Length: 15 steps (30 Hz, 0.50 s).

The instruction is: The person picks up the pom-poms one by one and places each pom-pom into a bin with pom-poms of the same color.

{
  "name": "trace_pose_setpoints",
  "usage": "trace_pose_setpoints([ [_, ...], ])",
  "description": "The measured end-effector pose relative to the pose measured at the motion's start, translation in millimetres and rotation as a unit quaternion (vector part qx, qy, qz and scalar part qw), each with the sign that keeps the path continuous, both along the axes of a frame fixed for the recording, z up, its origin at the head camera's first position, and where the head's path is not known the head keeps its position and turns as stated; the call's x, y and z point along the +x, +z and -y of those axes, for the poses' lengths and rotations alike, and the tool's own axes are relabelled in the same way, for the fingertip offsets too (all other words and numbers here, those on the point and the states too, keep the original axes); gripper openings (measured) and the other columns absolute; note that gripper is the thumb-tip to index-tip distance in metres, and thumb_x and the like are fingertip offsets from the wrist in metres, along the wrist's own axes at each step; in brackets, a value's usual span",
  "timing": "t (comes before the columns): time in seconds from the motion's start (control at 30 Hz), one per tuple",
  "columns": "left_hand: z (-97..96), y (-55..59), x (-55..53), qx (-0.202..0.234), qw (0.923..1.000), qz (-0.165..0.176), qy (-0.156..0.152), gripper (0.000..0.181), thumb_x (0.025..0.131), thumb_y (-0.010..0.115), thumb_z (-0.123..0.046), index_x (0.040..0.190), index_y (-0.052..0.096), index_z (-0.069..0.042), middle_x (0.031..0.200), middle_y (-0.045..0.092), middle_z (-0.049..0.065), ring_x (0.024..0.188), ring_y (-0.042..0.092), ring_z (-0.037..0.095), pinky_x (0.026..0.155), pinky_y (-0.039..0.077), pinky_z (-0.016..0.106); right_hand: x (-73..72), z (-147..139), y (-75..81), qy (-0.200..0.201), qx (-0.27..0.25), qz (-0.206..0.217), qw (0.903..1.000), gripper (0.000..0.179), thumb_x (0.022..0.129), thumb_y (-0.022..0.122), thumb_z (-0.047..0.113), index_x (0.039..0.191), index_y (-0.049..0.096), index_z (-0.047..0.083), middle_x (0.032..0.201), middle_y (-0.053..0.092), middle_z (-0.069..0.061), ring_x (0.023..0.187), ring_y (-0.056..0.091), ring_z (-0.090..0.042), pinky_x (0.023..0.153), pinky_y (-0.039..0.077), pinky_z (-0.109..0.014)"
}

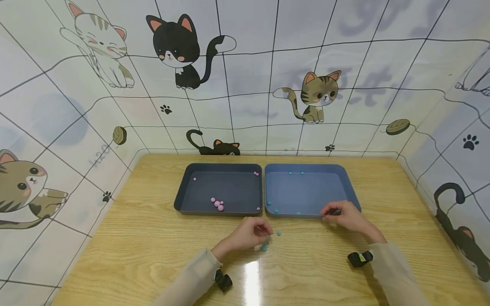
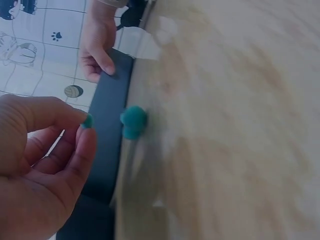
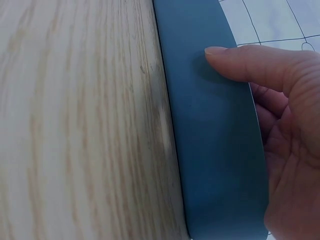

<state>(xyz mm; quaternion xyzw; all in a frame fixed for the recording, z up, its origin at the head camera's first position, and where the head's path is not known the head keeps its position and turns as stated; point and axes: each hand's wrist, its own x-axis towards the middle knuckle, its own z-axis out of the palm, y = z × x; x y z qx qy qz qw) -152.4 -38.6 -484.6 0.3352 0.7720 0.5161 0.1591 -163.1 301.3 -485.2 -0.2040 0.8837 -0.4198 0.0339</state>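
Observation:
Between thumb and index finger my left hand [image 1: 248,233] pinches a small teal ball [image 2: 87,121], raised over the table in front of the trays. Close by on the wood lie other teal balls [image 1: 264,248], and a single teal ball [image 1: 278,233] sits a little to their right. My right hand [image 1: 346,217] grips the front wall of the blue tray [image 1: 314,187], its thumb [image 3: 230,62] on the outer face and the other fingers inside the rim. Several teal balls [image 1: 276,211] rest along that tray's edges.
Left of the blue tray stands a dark grey tray [image 1: 237,187], holding several pink balls [image 1: 217,204] of different sizes. Both trays sit side by side on the wooden table [image 1: 153,255]. A cat-patterned cloth [image 1: 252,76] rises behind the table.

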Motion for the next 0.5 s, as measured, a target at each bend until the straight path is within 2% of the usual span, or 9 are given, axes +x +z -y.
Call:
trace_pose_setpoints([
  [0.2,-4.7,34.5,5.2,0.041,0.9986,0.005,-0.032,0.013,0.078,0.058,0.018,0.089,0.062,0.013,0.089,0.062,0.028,0.078,0.062,0.029,0.072,0.053,0.024,0.7,-1,-0.2,-0.002,0.0,0.002,1.0,0.007,0.079,0.071,0.001,0.084,0.07,0.005,0.079,0.066,0.004,0.071,0.057,-0.003,0.058,0.049,-0.024],
  [0.37,-12.5,44.4,0.5,0.063,0.9973,-0.001,-0.04,0.012,0.078,0.056,0.019,0.087,0.061,0.014,0.088,0.062,0.029,0.08,0.061,0.035,0.072,0.054,0.025,1.0,-1,1.2,-0.006,0.001,0.01,0.9999,0.006,0.08,0.071,0.001,0.085,0.07,0.004,0.08,0.066,0.002,0.072,0.058,-0.004,0.059,0.05,-0.023],
  [0.5,-19.4,49.3,-6.7,0.079,0.9964,-0.006,-0.029,0.011,0.078,0.057,0.017,0.087,0.062,0.013,0.087,0.062,0.028,0.078,0.061,0.025,0.071,0.054,0.027,0.7,0,3.2,-0.006,-0.004,0.007,0.9999,0.006,0.08,0.071,0.0,0.085,0.07,0.004,0.079,0.066,-0.001,0.072,0.058,-0.005,0.059,0.05,-0.023],
])
